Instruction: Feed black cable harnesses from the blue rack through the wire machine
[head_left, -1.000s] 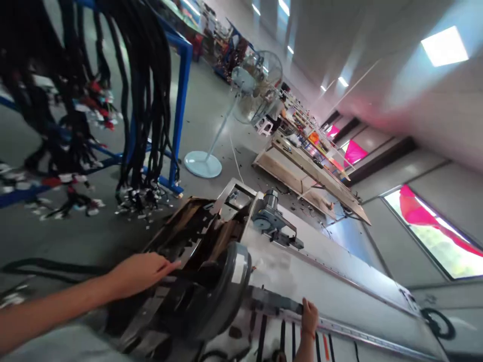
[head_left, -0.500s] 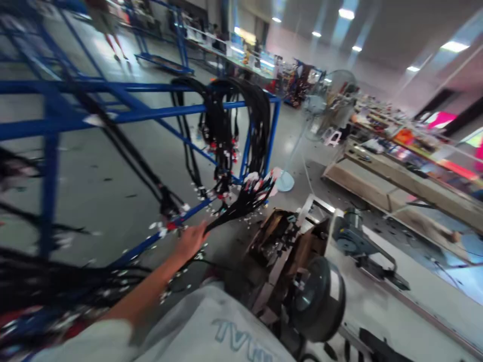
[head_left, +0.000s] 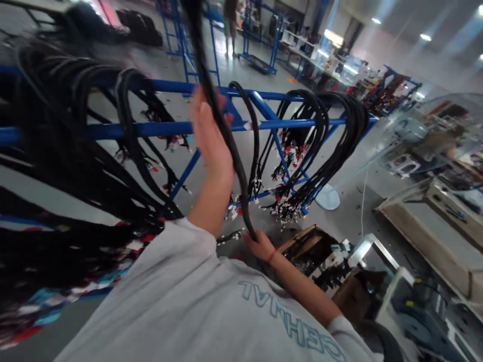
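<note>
A long, dark wire harness [head_left: 237, 166], sleeved in black, runs from the top edge of the view down in front of my body. My raised left hand [head_left: 211, 128] holds it above the blue rack's rails, the cable lying between thumb and fingers; motion blurs the fingertips. Lower down, my right hand [head_left: 260, 245] is closed around the same harness near my waist. Behind it, a thinner black harness [head_left: 252, 113] is draped over the blue rack [head_left: 166, 128]. The top end of the held harness is out of view.
Many black harnesses [head_left: 90, 146] hang over the rack on the left, their connectors bunched below. Another bundle [head_left: 345, 123] hangs at its right end. A cardboard box [head_left: 309, 234] and a machine [head_left: 415, 322] stand at right. A person [head_left: 230, 27] is in the far background.
My left hand has risen from low beside the rack to above its rails, bringing the harness up. My right hand has come into view, gripping it lower down. The view has swung left.
</note>
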{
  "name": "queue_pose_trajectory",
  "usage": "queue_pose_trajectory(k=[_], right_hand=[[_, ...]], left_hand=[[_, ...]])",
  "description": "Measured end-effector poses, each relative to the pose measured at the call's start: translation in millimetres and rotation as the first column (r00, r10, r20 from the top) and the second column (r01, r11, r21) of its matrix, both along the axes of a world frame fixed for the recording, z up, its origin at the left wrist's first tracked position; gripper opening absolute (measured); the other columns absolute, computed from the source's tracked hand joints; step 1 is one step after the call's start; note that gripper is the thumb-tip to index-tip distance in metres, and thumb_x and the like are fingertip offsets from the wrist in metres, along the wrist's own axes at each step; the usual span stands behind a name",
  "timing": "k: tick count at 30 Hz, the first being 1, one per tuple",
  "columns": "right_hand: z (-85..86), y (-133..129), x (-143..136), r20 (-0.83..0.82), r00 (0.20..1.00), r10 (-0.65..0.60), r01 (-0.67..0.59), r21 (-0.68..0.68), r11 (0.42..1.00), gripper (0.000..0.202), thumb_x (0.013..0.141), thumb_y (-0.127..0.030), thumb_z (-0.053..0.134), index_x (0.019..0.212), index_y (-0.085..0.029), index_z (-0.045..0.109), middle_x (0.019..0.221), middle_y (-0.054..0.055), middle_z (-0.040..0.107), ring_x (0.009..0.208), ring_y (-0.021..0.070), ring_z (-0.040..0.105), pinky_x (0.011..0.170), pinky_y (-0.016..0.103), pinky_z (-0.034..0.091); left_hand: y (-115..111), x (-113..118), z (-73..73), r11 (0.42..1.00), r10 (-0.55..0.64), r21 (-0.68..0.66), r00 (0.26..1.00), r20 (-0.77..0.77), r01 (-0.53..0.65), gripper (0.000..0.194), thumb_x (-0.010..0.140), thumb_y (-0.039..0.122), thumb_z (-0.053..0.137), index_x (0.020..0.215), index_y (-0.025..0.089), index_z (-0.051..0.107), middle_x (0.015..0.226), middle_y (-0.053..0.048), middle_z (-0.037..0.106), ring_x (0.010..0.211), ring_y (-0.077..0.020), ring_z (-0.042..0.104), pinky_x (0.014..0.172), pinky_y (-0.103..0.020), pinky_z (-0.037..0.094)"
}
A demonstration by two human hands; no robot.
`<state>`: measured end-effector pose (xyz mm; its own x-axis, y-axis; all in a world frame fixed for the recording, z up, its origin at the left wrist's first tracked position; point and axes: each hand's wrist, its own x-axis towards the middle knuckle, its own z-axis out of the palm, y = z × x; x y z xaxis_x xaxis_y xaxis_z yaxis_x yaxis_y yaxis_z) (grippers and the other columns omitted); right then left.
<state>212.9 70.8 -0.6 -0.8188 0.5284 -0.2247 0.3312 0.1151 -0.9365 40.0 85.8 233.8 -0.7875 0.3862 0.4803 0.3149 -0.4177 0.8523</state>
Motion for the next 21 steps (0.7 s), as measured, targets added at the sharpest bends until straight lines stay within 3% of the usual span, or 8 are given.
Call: queue_pose_trajectory(k=[1, 3, 5, 7, 10, 13, 17, 21], right_hand=[[20.8, 4, -18, -0.068, 0.997, 0.042, -0.037, 0.073, 0.997, 0.045, 0.086, -0.062, 0.045, 0.067, -0.020, 0.045, 0.057, -0.004, 0.036, 0.056, 0.0112, 0.039, 0.059, 0.026, 0.042], [67.6, 11, -48, -0.190, 0.967, 0.167, -0.113, 0.266, 0.957, 0.036, 0.090, -0.053, 0.045, 0.085, -0.018, 0.055, 0.070, -0.001, 0.051, 0.064, 0.0131, 0.048, 0.065, 0.027, 0.045], [108.1, 25, -68, -0.280, 0.923, 0.263, -0.096, 0.495, 0.864, 0.032, 0.089, -0.044, 0.049, 0.106, -0.018, 0.057, 0.094, 0.006, 0.061, 0.086, 0.0177, 0.056, 0.080, 0.032, 0.048], [133.4, 50, -79, -0.430, 0.891, 0.145, 0.183, 0.633, 0.752, 0.037, 0.088, -0.039, 0.052, 0.118, -0.018, 0.054, 0.115, 0.012, 0.058, 0.110, 0.0217, 0.052, 0.095, 0.038, 0.043], [148.5, 98, -94, -0.649, 0.731, -0.211, 0.622, 0.507, 0.597, 0.040, 0.085, -0.040, 0.055, 0.118, -0.017, 0.052, 0.120, 0.013, 0.054, 0.117, 0.0228, 0.048, 0.099, 0.041, 0.040], [155.5, 110, -114, -0.557, 0.780, -0.286, 0.532, 0.349, 0.772, 0.031, 0.084, -0.047, 0.056, 0.093, -0.017, 0.056, 0.081, 0.004, 0.058, 0.079, 0.0157, 0.056, 0.073, 0.029, 0.048], [143.1, 52, -116, -0.451, 0.892, -0.019, 0.166, 0.289, 0.943, 0.040, 0.087, -0.050, 0.053, 0.062, -0.020, 0.046, 0.052, -0.005, 0.037, 0.048, 0.0082, 0.035, 0.047, 0.021, 0.033], [60.8, 5, -80, -0.319, 0.947, 0.046, 0.058, 0.309, 0.949, 0.053, 0.083, -0.056, 0.052, 0.047, -0.022, 0.032, 0.043, -0.004, 0.027, 0.041, 0.0091, 0.026, 0.038, 0.025, 0.021]], left_hand=[[-11, -11, -6.1, 0.983, 0.168, 0.090, 0.984, -0.059, -0.163, 0.057, 0.098, 0.034, -0.004, 0.141, 0.013, 0.026, 0.149, -0.007, 0.038, 0.132, -0.0175, 0.044, 0.094, -0.033, 0.042], [-34, -19, -31.5, 0.955, 0.255, 0.214, 0.938, -0.236, -0.206, 0.047, 0.100, 0.042, 0.017, 0.139, 0.019, 0.031, 0.152, -0.008, 0.035, 0.137, -0.0202, 0.039, 0.101, -0.039, 0.041], [-49, -25, -66.1, 0.998, -0.003, 0.058, 0.884, -0.467, 0.034, 0.044, 0.098, 0.046, 0.031, 0.130, 0.021, 0.045, 0.146, -0.010, 0.044, 0.134, -0.0229, 0.042, 0.106, -0.044, 0.040], [-54, -45, -100.4, 0.945, -0.306, -0.267, 0.803, -0.511, 0.190, 0.041, 0.095, 0.045, 0.040, 0.123, 0.018, 0.053, 0.137, -0.014, 0.052, 0.131, -0.0243, 0.046, 0.109, -0.046, 0.037], [-54, -98, -138.5, 0.910, -0.175, -0.416, 0.901, -0.398, -0.006, 0.037, 0.091, 0.043, 0.046, 0.110, 0.014, 0.060, 0.125, -0.016, 0.059, 0.124, -0.0248, 0.051, 0.111, -0.047, 0.034], [-56, -136, -155.8, 0.901, 0.028, -0.411, 0.965, -0.262, -0.138, 0.037, 0.089, 0.043, 0.049, 0.105, 0.014, 0.063, 0.117, -0.013, 0.064, 0.117, -0.0234, 0.055, 0.110, -0.044, 0.034], [-52, -123, -155.9, 0.917, -0.176, -0.335, 0.973, 0.149, 0.217, 0.050, 0.084, 0.061, 0.051, 0.096, 0.014, 0.067, 0.106, -0.012, 0.070, 0.106, -0.0249, 0.062, 0.097, -0.039, 0.045], [-41, -78, -142.7, 0.734, -0.636, 0.120, 0.614, 0.468, 0.668, 0.076, 0.077, 0.081, 0.040, 0.098, 0.013, 0.067, 0.103, -0.015, 0.071, 0.097, -0.0266, 0.066, 0.081, -0.036, 0.051]])
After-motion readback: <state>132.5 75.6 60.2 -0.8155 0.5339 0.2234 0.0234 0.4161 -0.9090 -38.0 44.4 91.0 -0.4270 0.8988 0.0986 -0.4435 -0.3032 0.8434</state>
